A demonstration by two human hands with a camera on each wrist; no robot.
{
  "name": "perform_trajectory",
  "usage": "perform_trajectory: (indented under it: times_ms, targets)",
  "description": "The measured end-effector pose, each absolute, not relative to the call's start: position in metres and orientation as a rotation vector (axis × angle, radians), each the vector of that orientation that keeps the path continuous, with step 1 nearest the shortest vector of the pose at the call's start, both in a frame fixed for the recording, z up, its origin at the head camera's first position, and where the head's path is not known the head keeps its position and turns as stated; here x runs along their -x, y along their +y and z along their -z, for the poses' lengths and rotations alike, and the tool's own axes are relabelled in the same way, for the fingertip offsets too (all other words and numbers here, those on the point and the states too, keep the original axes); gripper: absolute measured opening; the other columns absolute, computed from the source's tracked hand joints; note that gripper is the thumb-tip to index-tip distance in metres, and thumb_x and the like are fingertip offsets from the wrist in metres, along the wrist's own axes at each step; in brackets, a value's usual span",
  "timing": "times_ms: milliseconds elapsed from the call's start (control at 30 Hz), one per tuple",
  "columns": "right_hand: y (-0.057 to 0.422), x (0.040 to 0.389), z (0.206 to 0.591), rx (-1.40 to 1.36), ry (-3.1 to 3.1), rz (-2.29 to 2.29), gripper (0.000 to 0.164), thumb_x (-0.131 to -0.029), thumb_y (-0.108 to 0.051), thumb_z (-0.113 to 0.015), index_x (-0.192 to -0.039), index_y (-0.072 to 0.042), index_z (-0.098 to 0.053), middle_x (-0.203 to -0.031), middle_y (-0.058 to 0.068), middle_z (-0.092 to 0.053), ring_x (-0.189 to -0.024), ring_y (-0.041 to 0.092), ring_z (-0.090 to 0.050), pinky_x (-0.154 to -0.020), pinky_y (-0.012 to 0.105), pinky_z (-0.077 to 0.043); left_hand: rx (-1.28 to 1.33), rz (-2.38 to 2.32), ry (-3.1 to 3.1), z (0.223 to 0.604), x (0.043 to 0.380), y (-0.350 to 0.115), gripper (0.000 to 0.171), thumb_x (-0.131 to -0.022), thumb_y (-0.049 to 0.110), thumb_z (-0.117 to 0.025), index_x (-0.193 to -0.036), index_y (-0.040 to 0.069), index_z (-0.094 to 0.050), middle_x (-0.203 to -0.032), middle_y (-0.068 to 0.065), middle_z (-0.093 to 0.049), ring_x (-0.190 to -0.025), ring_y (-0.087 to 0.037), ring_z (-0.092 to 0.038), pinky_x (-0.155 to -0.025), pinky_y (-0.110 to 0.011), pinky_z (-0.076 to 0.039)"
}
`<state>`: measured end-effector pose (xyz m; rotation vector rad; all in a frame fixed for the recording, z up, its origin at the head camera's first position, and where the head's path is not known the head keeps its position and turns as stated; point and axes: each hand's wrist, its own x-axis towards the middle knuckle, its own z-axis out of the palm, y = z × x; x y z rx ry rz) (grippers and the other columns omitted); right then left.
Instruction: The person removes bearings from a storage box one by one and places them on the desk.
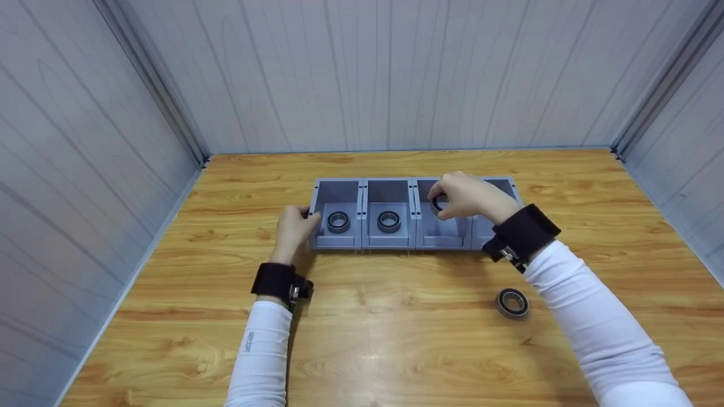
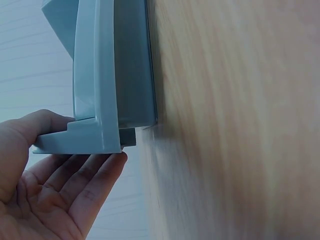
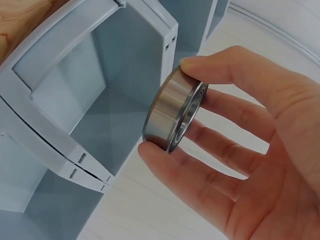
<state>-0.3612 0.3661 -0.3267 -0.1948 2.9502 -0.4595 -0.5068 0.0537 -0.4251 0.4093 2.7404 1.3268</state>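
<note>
My right hand (image 1: 466, 196) pinches a ball bearing (image 3: 175, 110) between thumb and fingertips, over the third bin from the left (image 1: 444, 242). The bearing's steel outer ring faces the right wrist camera, tilted; in the head view the fingers partly cover it. My left hand (image 1: 294, 229) grips the outer side wall of the leftmost bin (image 2: 106, 100), thumb at its rim and fingers against the outside. One bearing (image 1: 338, 228) lies flat in that leftmost bin, and another bearing (image 1: 388, 228) lies in the second bin.
Grey-blue bins stand joined in a row on the wood-grain table (image 1: 362, 316). The rightmost bin (image 1: 482, 233) is partly hidden behind my right hand and wrist. A loose bearing (image 1: 512, 303) lies on the table near my right forearm. Pale panel walls (image 1: 362, 79) enclose the back and sides.
</note>
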Motion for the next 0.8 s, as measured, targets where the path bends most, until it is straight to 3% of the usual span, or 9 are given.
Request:
perform_trajectory:
  times_ms: [567, 800]
  targets:
    - [0.363, 0.344, 0.323, 0.288, 2.962, 0.495, 0.034, -0.090, -0.007, -0.070, -0.123, 0.003, -0.071, -0.119, 0.023, -0.073, -0.108, 0.037, -0.069, -0.093, 0.050, -0.057, -0.399, -1.325, 2.703, 0.425, 0.509, 0.052, 0.041, -0.095, 0.016, -0.064, -0.130, -0.005, -0.065, -0.130, -0.028, -0.068, -0.118, -0.038, -0.068, -0.105, -0.045, -0.055]
    - [0.358, 0.337, 0.319, 0.282, 2.965, 0.470, 0.033, -0.088, -0.009, -0.071, -0.119, 0.001, -0.073, -0.117, 0.020, -0.074, -0.104, 0.034, -0.067, -0.090, 0.048, -0.055, -0.437, -1.340, 2.729, 0.425, 0.508, 0.053, 0.039, -0.093, 0.014, -0.064, -0.127, -0.004, -0.068, -0.123, -0.027, -0.072, -0.108, -0.034, -0.069, -0.100, -0.045, -0.056]
